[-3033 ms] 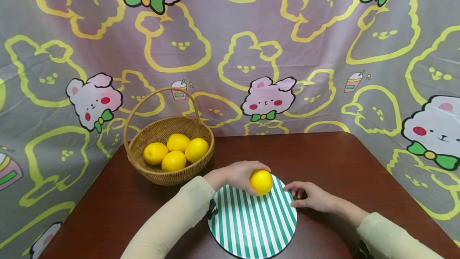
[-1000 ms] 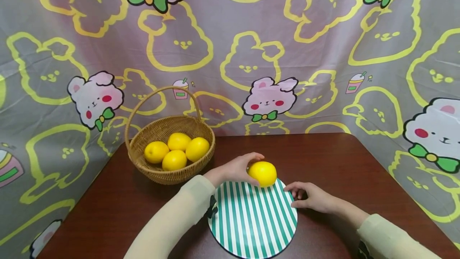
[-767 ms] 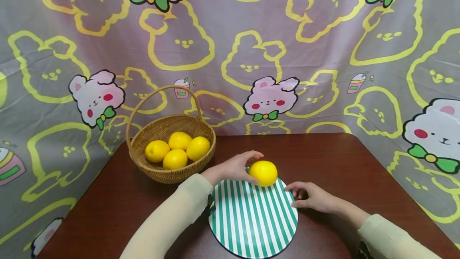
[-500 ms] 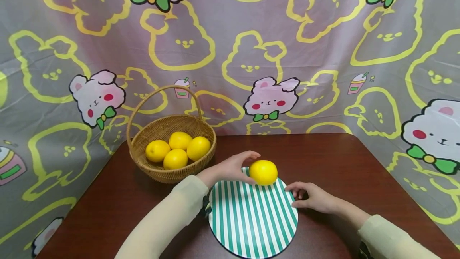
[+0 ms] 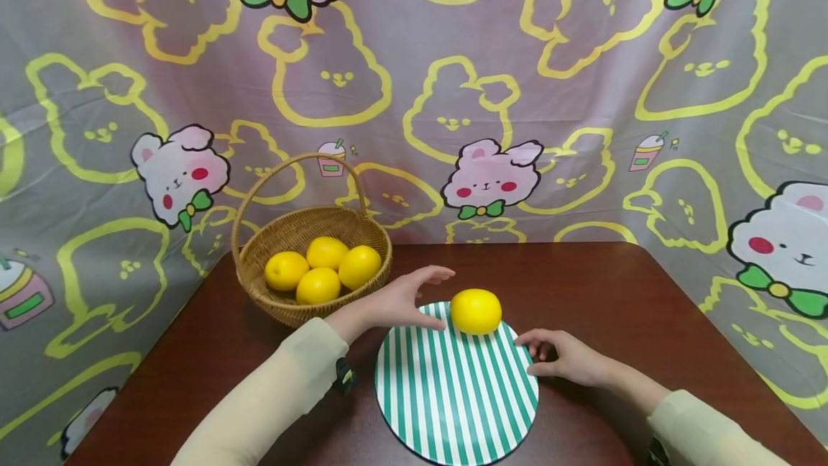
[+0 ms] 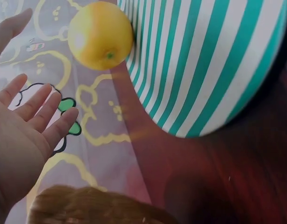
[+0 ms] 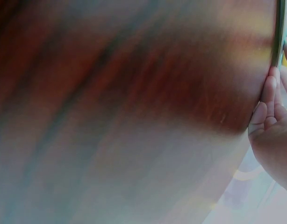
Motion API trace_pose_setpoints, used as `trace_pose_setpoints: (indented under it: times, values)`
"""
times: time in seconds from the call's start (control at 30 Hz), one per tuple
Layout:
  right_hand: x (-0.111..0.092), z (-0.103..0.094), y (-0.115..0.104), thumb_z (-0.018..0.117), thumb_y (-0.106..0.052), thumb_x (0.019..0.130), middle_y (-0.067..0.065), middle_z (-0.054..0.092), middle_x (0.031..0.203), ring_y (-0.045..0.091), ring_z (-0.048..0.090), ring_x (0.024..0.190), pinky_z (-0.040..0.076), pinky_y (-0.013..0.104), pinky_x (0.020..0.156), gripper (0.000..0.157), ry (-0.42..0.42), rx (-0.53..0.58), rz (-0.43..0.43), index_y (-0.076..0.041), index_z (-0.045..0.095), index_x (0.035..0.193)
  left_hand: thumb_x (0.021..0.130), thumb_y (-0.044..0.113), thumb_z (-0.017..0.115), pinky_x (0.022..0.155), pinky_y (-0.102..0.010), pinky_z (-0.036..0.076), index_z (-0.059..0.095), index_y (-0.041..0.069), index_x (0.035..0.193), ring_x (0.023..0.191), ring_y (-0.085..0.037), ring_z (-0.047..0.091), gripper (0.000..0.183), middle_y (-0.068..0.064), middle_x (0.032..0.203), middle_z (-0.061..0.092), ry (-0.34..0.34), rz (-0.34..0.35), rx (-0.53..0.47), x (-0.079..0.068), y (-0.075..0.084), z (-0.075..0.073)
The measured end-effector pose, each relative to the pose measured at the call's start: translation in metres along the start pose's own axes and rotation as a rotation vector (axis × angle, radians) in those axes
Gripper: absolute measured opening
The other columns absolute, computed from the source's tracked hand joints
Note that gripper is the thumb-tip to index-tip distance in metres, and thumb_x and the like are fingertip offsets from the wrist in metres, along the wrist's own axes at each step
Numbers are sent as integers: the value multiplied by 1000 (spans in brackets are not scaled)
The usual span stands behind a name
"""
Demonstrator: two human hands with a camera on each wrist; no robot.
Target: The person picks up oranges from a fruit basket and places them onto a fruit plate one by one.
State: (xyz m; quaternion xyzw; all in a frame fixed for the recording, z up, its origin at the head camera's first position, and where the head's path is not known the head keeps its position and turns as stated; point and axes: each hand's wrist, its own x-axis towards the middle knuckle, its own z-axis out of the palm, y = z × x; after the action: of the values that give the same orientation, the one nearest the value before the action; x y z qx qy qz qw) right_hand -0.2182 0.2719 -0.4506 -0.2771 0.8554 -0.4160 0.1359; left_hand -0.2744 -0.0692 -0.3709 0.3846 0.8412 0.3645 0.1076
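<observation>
A yellow lemon [image 5: 476,311] rests near the far edge of a round plate [image 5: 453,394] with green and white stripes. My left hand [image 5: 404,300] is just left of the lemon, thumb and fingers spread, with a gap between them and the fruit. In the left wrist view, the palm of the left hand [image 6: 26,135] shows nothing in it, and the lemon [image 6: 100,36] sits apart from the fingertips. At the plate's right rim, my right hand [image 5: 563,357] has its index finger and thumb tips against the edge, the other fingers loosely bent.
A wicker basket [image 5: 249,265] with a tall handle stands at the back left, holding several lemons [image 5: 319,286]. All stand on a dark red-brown table [image 5: 550,279]. A patterned cloth [image 5: 382,42] hangs close behind the table and along both sides.
My left hand has set the lemon down near the plate's far edge, let go of it and drawn back left. The right hand has stayed at the rim.
</observation>
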Motion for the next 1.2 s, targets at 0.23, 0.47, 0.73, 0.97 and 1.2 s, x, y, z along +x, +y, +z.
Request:
trace_pose_setpoints:
  times: [0.23, 0.47, 0.73, 0.97, 1.2]
  values:
    - [0, 0, 1, 71, -16, 89, 4, 53, 91, 13, 51, 77, 44, 25, 68, 39, -4, -2, -13, -3, 59, 123, 77, 33, 83, 104, -43, 38, 40, 20, 145, 130, -16, 40, 81, 4, 144, 43, 50, -5, 11, -18, 2, -18]
    - [0, 0, 3, 71, -16, 89, 4, 53, 91, 13, 50, 77, 45, 25, 68, 38, -5, -10, -37, -1, 58, 123, 77, 31, 83, 104, -44, 37, 42, 18, 144, 130, -18, 40, 80, 3, 143, 44, 92, -13, 6, -36, 3, -37]
    - [0, 1, 4, 71, -19, 89, 4, 54, 90, 12, 51, 77, 45, 25, 68, 39, 0, -32, -32, -3, 59, 122, 79, 28, 81, 104, -47, 36, 46, 17, 141, 129, -19, 42, 71, 0, 139, 48, 173, -13, 15, -50, -1, -63]
    - [0, 0, 5, 71, -19, 89, 5, 54, 91, 12, 52, 77, 45, 25, 69, 40, 0, -26, -22, -3, 59, 123, 82, 26, 80, 102, -52, 37, 48, 10, 140, 128, -25, 44, 68, -7, 139, 50, 224, 14, 8, -58, -7, -87]
    - [0, 0, 6, 71, -18, 89, 5, 54, 91, 11, 52, 77, 46, 24, 69, 39, -2, -33, -45, -2, 58, 123, 83, 22, 78, 100, -56, 37, 49, 11, 137, 120, -29, 48, 62, -8, 135, 53, 237, -66, 59, -64, -17, -112]
